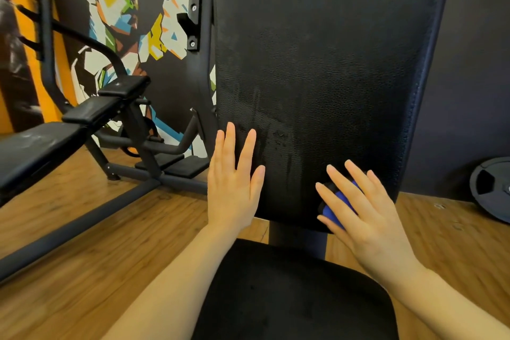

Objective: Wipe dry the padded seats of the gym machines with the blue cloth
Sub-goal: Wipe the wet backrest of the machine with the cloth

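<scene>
A tall black padded backrest stands upright in front of me, with wet streaks and drops low on its left half. Below it is the black padded seat. My left hand lies flat with straight fingers against the backrest's lower left edge. My right hand presses the blue cloth against the backrest's lower right part with spread, straight fingers. Most of the cloth is hidden under that hand.
A black bench machine with pads and a dark steel frame stands at the left on the wooden floor. A painted mural wall is behind it. A black weight plate leans at the right wall.
</scene>
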`<action>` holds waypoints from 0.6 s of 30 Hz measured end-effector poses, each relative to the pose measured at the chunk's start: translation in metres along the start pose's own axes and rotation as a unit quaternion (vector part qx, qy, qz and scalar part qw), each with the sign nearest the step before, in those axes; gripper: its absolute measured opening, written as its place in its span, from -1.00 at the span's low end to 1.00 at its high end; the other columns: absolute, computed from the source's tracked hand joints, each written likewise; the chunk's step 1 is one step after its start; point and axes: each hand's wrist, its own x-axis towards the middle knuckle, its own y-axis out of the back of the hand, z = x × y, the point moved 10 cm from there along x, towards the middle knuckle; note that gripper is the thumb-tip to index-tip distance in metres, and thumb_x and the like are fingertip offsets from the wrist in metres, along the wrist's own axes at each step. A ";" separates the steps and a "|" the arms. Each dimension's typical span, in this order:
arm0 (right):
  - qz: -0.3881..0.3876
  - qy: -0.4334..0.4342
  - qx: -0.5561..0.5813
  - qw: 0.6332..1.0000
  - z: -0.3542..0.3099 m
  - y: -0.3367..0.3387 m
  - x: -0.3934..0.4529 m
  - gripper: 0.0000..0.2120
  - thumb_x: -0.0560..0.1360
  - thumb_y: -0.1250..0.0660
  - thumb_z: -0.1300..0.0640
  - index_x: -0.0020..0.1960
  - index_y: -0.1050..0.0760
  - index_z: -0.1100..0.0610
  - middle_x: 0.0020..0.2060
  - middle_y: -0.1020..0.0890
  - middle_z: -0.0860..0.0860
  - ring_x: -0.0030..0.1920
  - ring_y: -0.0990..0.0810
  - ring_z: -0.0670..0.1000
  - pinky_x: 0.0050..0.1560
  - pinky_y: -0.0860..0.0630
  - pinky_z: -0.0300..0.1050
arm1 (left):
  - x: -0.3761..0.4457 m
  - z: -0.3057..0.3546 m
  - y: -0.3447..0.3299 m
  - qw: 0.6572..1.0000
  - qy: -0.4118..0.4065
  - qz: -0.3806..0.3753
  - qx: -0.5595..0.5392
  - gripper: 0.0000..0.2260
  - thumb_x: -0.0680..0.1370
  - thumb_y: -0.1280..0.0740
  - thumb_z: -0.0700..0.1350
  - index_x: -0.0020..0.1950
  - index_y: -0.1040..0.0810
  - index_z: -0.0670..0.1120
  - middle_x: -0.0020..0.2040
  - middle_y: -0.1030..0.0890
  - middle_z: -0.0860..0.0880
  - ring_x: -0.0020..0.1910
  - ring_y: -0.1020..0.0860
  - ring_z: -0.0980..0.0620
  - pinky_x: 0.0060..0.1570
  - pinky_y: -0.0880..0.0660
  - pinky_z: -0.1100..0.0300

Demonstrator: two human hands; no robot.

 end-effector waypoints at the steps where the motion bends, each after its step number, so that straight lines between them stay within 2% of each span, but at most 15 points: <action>1: -0.005 0.005 -0.001 1.000 0.000 -0.001 0.006 -0.59 0.56 -0.22 0.08 0.36 -0.38 0.19 0.36 -0.43 0.22 0.45 -0.28 0.25 0.51 -0.10 0.14 | -0.005 0.000 0.001 1.000 -0.006 -0.012 0.003 -0.48 0.61 -0.03 0.09 0.57 -0.03 0.09 0.61 0.00 -0.07 0.57 0.07 -0.05 0.43 -0.02 0.02; 3: -0.017 0.018 0.001 1.000 -0.001 -0.002 0.020 -0.60 0.56 -0.20 0.07 0.35 -0.42 0.19 0.36 -0.45 0.23 0.45 -0.28 0.24 0.50 -0.12 0.15 | -0.019 0.002 0.003 0.998 -0.040 -0.039 0.021 -0.47 0.60 -0.05 0.09 0.58 -0.05 0.09 0.60 -0.01 -0.08 0.57 0.04 -0.05 0.42 -0.05 0.01; 5: -0.027 0.041 0.001 0.999 -0.003 -0.001 0.038 -0.60 0.58 -0.18 0.05 0.33 -0.49 0.21 0.35 -0.47 0.23 0.44 -0.31 0.24 0.48 -0.15 0.16 | -0.039 0.011 0.004 0.988 -0.121 -0.084 0.036 -0.45 0.58 -0.10 0.09 0.57 -0.11 0.07 0.58 -0.06 -0.10 0.56 -0.01 -0.05 0.41 -0.10 0.02; 8: -0.035 0.084 -0.007 0.996 -0.003 -0.003 0.070 -0.60 0.58 -0.19 0.02 0.31 -0.52 0.22 0.35 -0.48 0.23 0.43 -0.34 0.26 0.46 -0.21 0.18 | -0.073 0.026 0.002 0.939 -0.293 -0.167 0.069 -0.48 0.59 -0.15 0.09 0.55 -0.19 0.07 0.54 -0.19 -0.13 0.52 -0.18 -0.10 0.39 -0.22 0.03; 10: -0.038 0.113 -0.012 0.993 -0.002 -0.007 0.091 -0.60 0.58 -0.19 0.02 0.29 -0.54 0.23 0.35 -0.48 0.24 0.42 -0.36 0.28 0.45 -0.23 0.20 | -0.092 0.029 -0.001 0.901 -0.370 -0.211 0.083 -0.53 0.62 -0.13 0.11 0.53 -0.25 0.06 0.49 -0.32 -0.13 0.45 -0.31 -0.09 0.34 -0.34 0.04; 12: -0.044 0.140 -0.021 0.989 -0.004 -0.013 0.108 -0.58 0.58 -0.15 0.00 0.28 -0.54 0.22 0.35 -0.48 0.23 0.42 -0.37 0.28 0.45 -0.22 0.19 | -0.103 0.030 -0.009 0.878 -0.397 -0.257 0.081 -0.56 0.64 -0.10 0.12 0.51 -0.30 0.04 0.40 -0.43 -0.13 0.34 -0.43 -0.07 0.22 -0.47 0.05; 14: -0.046 0.163 -0.023 0.985 -0.007 -0.017 0.123 -0.57 0.59 -0.13 -0.02 0.29 -0.54 0.21 0.34 -0.49 0.23 0.42 -0.38 0.27 0.44 -0.24 0.19 | -0.108 0.030 -0.017 0.867 -0.390 -0.304 0.065 -0.56 0.66 -0.08 0.13 0.50 -0.32 0.03 0.32 -0.49 -0.11 0.24 -0.48 -0.04 0.11 -0.53 0.08; 16: -0.049 0.177 -0.018 0.983 -0.010 -0.019 0.132 -0.57 0.59 -0.16 -0.03 0.29 -0.53 0.21 0.34 -0.50 0.23 0.41 -0.38 0.26 0.44 -0.25 0.20 | -0.111 0.035 -0.025 0.855 -0.378 -0.354 0.046 -0.55 0.66 -0.06 0.14 0.52 -0.30 0.04 0.34 -0.48 -0.10 0.25 -0.46 -0.04 0.14 -0.48 0.07; 18: -0.051 0.184 -0.016 0.981 -0.012 -0.021 0.136 -0.57 0.58 -0.19 -0.04 0.30 -0.53 0.21 0.34 -0.49 0.24 0.42 -0.37 0.27 0.44 -0.24 0.21 | -0.116 0.037 -0.036 0.836 -0.347 -0.424 0.021 -0.54 0.67 -0.05 0.15 0.56 -0.22 0.07 0.46 -0.38 -0.10 0.37 -0.38 -0.07 0.27 -0.36 0.02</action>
